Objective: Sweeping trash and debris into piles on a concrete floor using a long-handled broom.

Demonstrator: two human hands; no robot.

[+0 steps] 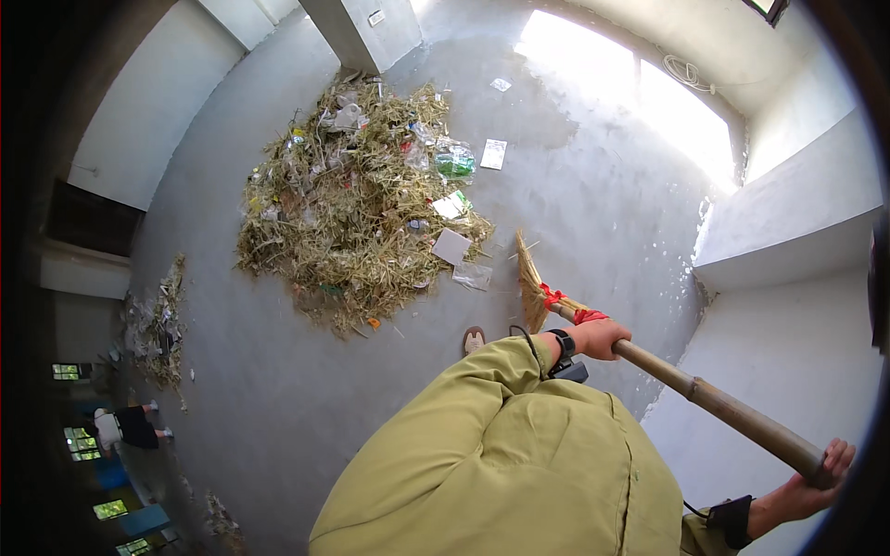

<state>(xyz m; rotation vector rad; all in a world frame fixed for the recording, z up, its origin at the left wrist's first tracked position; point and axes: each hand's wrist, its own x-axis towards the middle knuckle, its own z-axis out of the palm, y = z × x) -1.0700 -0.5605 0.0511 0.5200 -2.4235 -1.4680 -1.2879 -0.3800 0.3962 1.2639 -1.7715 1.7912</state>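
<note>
A straw broom [530, 289] with a thick bamboo handle [714, 403] slants across the right half of the head view, its bristles toward the floor. Red cloth strips [554, 298] are tied round its neck. My left hand [598, 340] is closed round the handle just behind the red ties. Toward the lower right, my right hand [808, 484] grips the handle's far end, fingers curled over it. Black straps circle both wrists. Left of the bristles, a little apart from them, lies a large heap of straw and litter [348, 208], with plastic bottles, wrappers and card pieces in it.
A grey pillar [362, 35] stands behind the heap. Loose papers [493, 154] lie on the concrete floor [603, 195] to its right. Smaller litter piles [159, 324] line the far left, where another person [125, 426] stands. White walls [779, 343] rise at right.
</note>
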